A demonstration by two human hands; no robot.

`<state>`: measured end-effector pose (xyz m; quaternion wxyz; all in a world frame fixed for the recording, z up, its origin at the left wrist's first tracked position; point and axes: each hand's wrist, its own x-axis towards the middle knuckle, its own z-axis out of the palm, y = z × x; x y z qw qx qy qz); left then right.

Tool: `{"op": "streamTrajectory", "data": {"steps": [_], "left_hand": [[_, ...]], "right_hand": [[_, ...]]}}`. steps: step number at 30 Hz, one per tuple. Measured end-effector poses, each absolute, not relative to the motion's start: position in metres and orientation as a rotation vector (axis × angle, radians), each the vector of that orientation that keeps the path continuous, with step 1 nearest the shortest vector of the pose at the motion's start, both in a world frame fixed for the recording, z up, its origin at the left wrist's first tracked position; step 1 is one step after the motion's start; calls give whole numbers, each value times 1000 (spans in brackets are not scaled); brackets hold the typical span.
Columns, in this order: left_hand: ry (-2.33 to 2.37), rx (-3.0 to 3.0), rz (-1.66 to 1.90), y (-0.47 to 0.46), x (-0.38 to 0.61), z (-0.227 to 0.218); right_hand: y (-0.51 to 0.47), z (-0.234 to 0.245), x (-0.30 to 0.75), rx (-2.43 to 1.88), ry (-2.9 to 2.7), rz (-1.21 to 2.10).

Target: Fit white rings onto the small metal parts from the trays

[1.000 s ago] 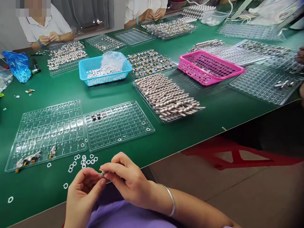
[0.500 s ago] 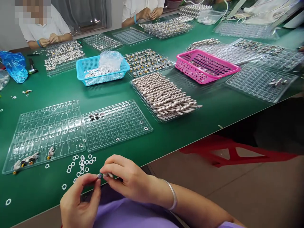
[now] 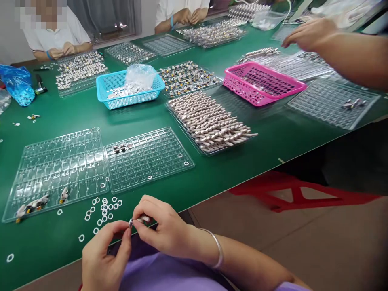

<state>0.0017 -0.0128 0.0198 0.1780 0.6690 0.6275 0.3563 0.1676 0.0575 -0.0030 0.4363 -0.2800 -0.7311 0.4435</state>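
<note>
My left hand (image 3: 106,254) is closed, thumb and forefinger pinching a small round silvery part (image 3: 130,223) by its rim. Against it works my right hand (image 3: 169,230), also closed, its fingertips meeting the round part's other side. A white earbud piece with a stem (image 3: 146,219) lies in the right fingers, mostly hidden by them. Both hands are just off the table's front edge, above my lap. Several loose white rings (image 3: 104,208) lie on the green table beyond my left hand. Behind them is a clear tray (image 3: 66,161) with several white-and-yellow earbud parts along its front.
A second clear tray (image 3: 145,169) holds a few dark parts. White stemmed pieces (image 3: 209,121) fill another tray. Behind stand a blue basket (image 3: 130,101) and a pink basket (image 3: 257,97). Another person's arm (image 3: 351,56) reaches in from the right; two people sit opposite.
My hands have shifted slightly right, still together, and the round part is now turned more edge-on. Another person's arm has come in over the trays at the right.
</note>
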Motion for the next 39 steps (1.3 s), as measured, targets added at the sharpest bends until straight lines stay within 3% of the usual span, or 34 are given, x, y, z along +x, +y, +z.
{"op": "streamTrajectory", "data": {"steps": [31,39], "left_hand": [[1670,1929,1006,-7,9,32],[1587,1634,912,-6,1,31]], "right_hand": [[55,4,171,-707,-1759,1424],[65,9,175,-735,-1695,1773]]}}
